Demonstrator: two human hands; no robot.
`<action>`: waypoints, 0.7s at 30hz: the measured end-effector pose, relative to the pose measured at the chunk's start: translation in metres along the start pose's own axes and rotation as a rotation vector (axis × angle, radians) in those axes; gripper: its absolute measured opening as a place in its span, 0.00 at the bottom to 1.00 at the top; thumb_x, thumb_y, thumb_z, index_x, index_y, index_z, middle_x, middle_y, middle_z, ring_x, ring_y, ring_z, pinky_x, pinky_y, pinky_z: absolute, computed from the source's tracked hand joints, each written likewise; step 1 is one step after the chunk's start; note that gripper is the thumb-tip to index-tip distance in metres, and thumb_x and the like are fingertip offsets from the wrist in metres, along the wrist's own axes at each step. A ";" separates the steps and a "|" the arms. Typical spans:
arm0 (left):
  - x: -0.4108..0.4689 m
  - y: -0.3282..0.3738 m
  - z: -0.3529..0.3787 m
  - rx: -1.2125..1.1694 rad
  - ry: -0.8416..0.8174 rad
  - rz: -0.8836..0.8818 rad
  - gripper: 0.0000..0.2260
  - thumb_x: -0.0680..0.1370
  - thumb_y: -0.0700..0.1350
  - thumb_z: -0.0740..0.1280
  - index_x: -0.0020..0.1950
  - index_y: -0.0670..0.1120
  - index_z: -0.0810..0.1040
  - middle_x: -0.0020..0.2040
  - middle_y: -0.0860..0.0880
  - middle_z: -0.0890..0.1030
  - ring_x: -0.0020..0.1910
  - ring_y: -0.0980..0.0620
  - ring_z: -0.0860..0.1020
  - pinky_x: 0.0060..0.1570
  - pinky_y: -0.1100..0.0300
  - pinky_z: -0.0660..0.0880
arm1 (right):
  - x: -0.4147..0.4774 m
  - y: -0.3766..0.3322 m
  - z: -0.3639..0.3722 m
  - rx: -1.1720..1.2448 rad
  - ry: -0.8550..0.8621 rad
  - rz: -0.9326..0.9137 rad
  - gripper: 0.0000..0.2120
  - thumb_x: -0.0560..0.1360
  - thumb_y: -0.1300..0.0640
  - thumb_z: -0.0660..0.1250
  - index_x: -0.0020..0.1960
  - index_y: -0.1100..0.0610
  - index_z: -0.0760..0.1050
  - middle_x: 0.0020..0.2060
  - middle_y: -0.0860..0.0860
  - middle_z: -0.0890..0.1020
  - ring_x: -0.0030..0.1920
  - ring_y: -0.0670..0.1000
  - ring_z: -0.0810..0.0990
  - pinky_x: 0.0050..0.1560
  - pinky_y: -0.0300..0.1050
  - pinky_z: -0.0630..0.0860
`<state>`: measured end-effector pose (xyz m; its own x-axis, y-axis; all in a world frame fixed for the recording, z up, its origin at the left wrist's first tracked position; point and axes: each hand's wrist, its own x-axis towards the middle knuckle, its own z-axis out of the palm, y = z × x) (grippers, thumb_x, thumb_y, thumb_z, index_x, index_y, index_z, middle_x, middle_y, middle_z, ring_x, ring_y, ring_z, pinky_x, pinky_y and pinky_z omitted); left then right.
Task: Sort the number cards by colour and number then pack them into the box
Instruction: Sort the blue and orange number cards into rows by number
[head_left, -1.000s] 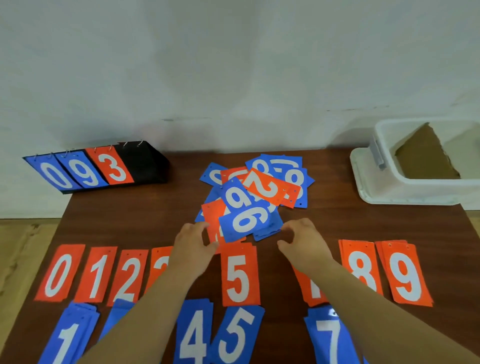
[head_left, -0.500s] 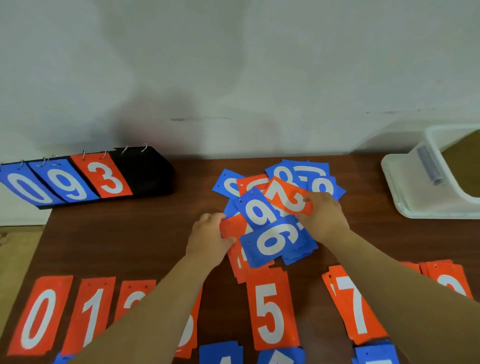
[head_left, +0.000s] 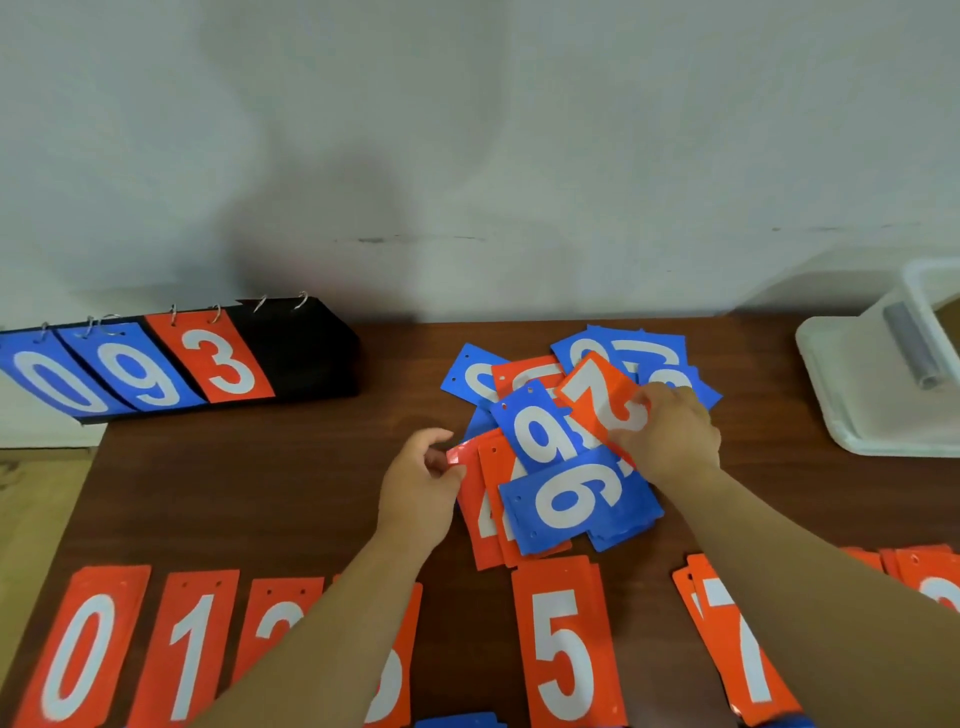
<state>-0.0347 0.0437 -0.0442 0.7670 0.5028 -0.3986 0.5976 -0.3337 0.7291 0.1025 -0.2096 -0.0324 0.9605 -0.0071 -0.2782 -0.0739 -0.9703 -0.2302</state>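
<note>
A loose pile of blue and orange number cards (head_left: 566, 499) lies at the table's middle. My left hand (head_left: 421, 488) pinches the corner of an orange card (head_left: 480, 499) at the pile's left edge. My right hand (head_left: 670, 441) grips the orange 2 card (head_left: 597, 395) on top of the pile. Sorted orange cards lie in a near row: 0 (head_left: 78, 654), 1 (head_left: 192, 654), 5 (head_left: 563, 649), 7 (head_left: 737, 649). My forearms hide parts of that row. The white box (head_left: 857, 384) stands at the right edge.
A black flip scoreboard (head_left: 291, 353) showing 0, 9, 3 stands at the back left, partly beyond the table edge. A white wall runs close behind the table. Bare brown tabletop (head_left: 260, 483) shows between scoreboard and pile.
The view has tilted up and moved closer. Both hands reached forward from the near rows onto the pile. My right hand took hold of the orange 2, my left the orange card's corner.
</note>
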 end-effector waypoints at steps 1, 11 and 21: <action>0.000 0.002 -0.003 -0.052 0.022 -0.029 0.18 0.79 0.44 0.72 0.66 0.55 0.75 0.53 0.53 0.79 0.53 0.54 0.79 0.43 0.63 0.77 | 0.000 0.002 0.000 0.054 0.005 0.011 0.26 0.71 0.43 0.76 0.65 0.49 0.73 0.62 0.53 0.73 0.56 0.57 0.79 0.53 0.54 0.81; -0.003 0.030 -0.049 -0.371 0.428 -0.051 0.11 0.80 0.44 0.70 0.58 0.58 0.76 0.54 0.56 0.81 0.55 0.54 0.81 0.54 0.50 0.81 | -0.012 0.019 -0.030 0.359 0.245 0.041 0.10 0.82 0.57 0.63 0.60 0.51 0.80 0.59 0.54 0.79 0.55 0.57 0.81 0.50 0.49 0.79; -0.059 0.089 -0.097 -0.353 0.427 0.120 0.10 0.82 0.45 0.67 0.63 0.56 0.76 0.51 0.59 0.79 0.47 0.59 0.80 0.40 0.64 0.76 | -0.090 0.009 -0.113 1.045 0.099 -0.082 0.15 0.75 0.66 0.72 0.56 0.49 0.80 0.45 0.46 0.86 0.40 0.44 0.85 0.38 0.39 0.80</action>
<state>-0.0497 0.0613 0.0985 0.6184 0.7802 -0.0942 0.3415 -0.1588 0.9264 0.0456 -0.2455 0.0960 0.9872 -0.0170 -0.1588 -0.1572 -0.2777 -0.9477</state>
